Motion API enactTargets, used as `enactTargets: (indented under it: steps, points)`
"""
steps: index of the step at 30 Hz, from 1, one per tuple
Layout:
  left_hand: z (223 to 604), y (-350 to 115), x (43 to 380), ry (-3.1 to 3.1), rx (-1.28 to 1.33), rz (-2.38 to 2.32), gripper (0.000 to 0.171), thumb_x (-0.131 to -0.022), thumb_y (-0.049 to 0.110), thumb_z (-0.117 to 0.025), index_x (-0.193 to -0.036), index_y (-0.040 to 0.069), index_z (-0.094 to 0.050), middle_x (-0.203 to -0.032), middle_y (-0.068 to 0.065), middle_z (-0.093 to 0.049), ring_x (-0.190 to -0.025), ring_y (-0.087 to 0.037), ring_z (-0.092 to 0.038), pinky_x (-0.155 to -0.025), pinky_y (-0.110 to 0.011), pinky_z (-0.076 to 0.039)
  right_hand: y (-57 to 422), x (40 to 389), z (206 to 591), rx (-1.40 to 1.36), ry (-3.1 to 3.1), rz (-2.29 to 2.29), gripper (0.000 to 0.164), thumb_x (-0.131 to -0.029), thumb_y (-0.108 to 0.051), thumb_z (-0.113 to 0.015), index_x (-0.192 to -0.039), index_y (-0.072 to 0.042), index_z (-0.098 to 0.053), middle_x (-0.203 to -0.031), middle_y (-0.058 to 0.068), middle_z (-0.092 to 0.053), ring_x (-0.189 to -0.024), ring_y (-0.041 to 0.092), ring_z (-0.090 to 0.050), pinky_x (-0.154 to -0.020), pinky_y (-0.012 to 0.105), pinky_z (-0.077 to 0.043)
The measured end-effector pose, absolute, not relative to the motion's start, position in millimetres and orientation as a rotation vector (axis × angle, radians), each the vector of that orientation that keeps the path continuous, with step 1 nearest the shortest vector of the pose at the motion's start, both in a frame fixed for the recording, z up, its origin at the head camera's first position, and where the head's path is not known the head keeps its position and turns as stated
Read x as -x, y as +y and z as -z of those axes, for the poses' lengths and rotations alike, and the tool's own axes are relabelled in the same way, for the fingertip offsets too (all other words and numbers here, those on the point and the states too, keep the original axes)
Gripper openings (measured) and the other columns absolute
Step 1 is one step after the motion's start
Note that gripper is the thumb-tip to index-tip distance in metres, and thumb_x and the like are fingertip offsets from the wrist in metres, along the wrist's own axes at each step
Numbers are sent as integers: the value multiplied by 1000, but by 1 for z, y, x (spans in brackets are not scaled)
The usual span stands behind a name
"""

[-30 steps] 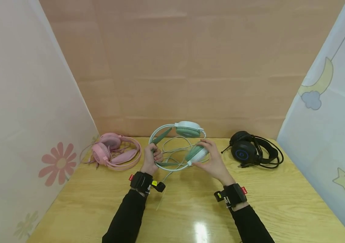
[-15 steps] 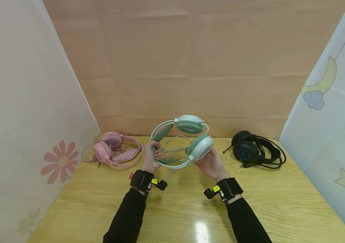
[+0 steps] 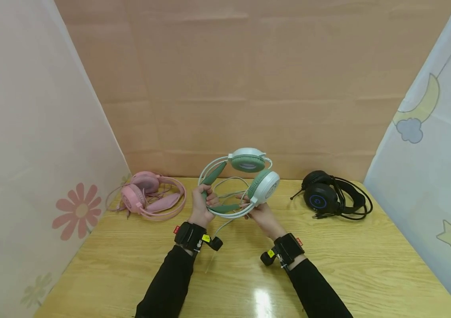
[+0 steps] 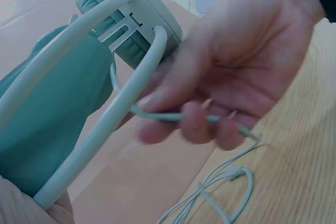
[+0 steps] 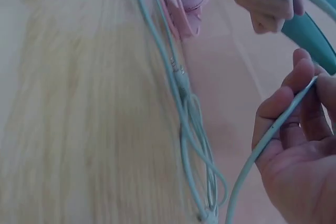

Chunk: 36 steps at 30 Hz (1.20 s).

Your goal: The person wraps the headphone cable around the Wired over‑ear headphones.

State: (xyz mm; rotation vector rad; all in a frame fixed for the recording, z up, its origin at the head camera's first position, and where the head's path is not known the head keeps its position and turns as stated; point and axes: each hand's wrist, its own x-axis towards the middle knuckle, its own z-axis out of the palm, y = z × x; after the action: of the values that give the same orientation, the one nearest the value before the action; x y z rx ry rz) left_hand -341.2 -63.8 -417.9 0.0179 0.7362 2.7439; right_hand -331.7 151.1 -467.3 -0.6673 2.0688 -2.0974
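White-and-green headphones [image 3: 266, 187] are held up above the middle of the table, ear cups toward the right. My left hand [image 3: 201, 206] grips their headband around its green padded strip. Below the lower ear cup, my right hand [image 3: 263, 219] pinches the pale green headphone cable [image 5: 273, 129] between thumb and fingers. In the left wrist view the cable [image 4: 165, 116] crosses the right hand's [image 4: 241, 51] curled fingers, close to the twin headband rails. The rest of the cable lies looped on the table behind, partly hidden by the headphones.
Pink headphones [image 3: 133, 198] with their cord lie at the table's back left. A black headset [image 3: 321, 197] with a microphone and bundled cable sits at the back right. A brown paper backdrop [image 3: 245, 88] rises behind the wooden table [image 3: 348, 265], with printed sheets on both sides.
My right hand has left the lower ear cup, moved down and left beneath it, and taken hold of the cable. The headphones have risen slightly, still in my left hand.
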Motion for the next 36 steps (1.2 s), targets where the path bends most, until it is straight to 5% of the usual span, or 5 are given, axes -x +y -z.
enactTargets:
  steps: [12, 15, 19, 28, 36]
  points:
    - [425, -68, 348, 774, 136, -2878, 25, -96, 11, -37, -71, 17, -35, -54, 6, -26, -38, -5, -27, -39, -18, -28, 165, 324, 461, 717, 2261, 1746, 36, -107, -24, -43, -120, 4, -63, -95, 30, -58, -64, 13, -45, -63, 39, -39]
    - [426, -71, 351, 782, 181, -2920, 23, -98, 11, -36, -75, 15, -36, -56, 6, -27, -38, -5, -27, -40, -18, -27, 170, 322, 456, 773, 2283, 1639, 38, -107, -24, -42, -119, 7, -61, -90, 27, -58, -60, 11, -41, -58, 33, -37]
    - [427, -76, 355, 895, 214, -2932, 20, -100, 13, -39, -80, 13, -38, -60, 5, -26, -38, -5, -27, -41, -18, -26, 179, 318, 441, 847, 2450, 1398, 35, -106, -26, -46, -125, -3, -63, -89, 18, -62, -57, 8, -37, -54, 26, -34]
    - [426, -76, 359, 1087, 211, -2898, 19, -103, 20, -43, -87, 10, -42, -62, 6, -24, -39, -3, -26, -41, -17, -23, 194, 322, 402, 892, 2714, 1178, 20, -97, -33, -62, -98, -18, -75, -82, -4, -68, -62, 8, -50, -61, 26, -44]
    - [427, -75, 357, 1114, 203, -2871, 19, -103, 20, -43, -87, 10, -42, -57, 7, -24, -38, -4, -25, -40, -17, -22, 205, 317, 404, 814, 2762, 1294, 19, -100, -27, -57, -108, -16, -71, -94, 0, -67, -75, 13, -56, -67, 30, -45]
